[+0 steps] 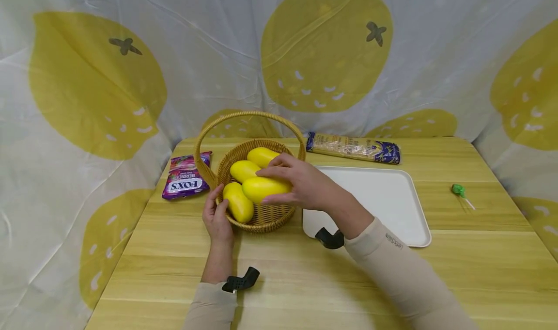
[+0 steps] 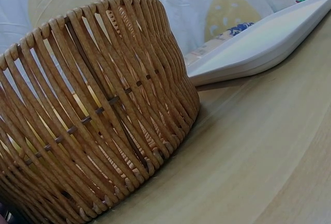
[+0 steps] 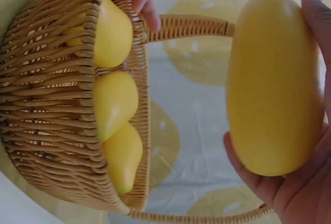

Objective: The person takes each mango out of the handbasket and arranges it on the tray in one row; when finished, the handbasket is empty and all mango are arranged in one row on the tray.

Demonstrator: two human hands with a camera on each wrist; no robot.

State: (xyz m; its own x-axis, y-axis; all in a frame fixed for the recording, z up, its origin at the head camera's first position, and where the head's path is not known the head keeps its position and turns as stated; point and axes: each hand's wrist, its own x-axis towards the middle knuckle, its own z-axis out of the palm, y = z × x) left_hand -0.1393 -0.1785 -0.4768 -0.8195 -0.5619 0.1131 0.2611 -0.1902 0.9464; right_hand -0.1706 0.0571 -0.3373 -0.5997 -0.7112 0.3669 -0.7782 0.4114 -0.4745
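A yellow mango (image 1: 263, 189) is in my right hand (image 1: 307, 182), held over the round wicker basket (image 1: 261, 227). In the right wrist view the thumb and fingers grip the sides of this mango (image 3: 274, 84), clear of the basket rim. Three more mangoes lie inside: one at the near left (image 1: 239, 204), one behind it (image 1: 244, 170) and one at the back (image 1: 261, 155). My left hand (image 1: 219, 221) holds the basket's left rim, near the foot of its tall arched handle (image 1: 250, 113). The basket's wall (image 2: 93, 105) fills much of the left wrist view.
Right of the basket lies a white tray (image 1: 392, 199), its left part behind the right arm. A long clear packet with blue ends (image 1: 353, 148) lies behind it. A purple candy bag (image 1: 185, 177) is left of the basket; a green-wrapped lollipop (image 1: 458, 190) lies far right.
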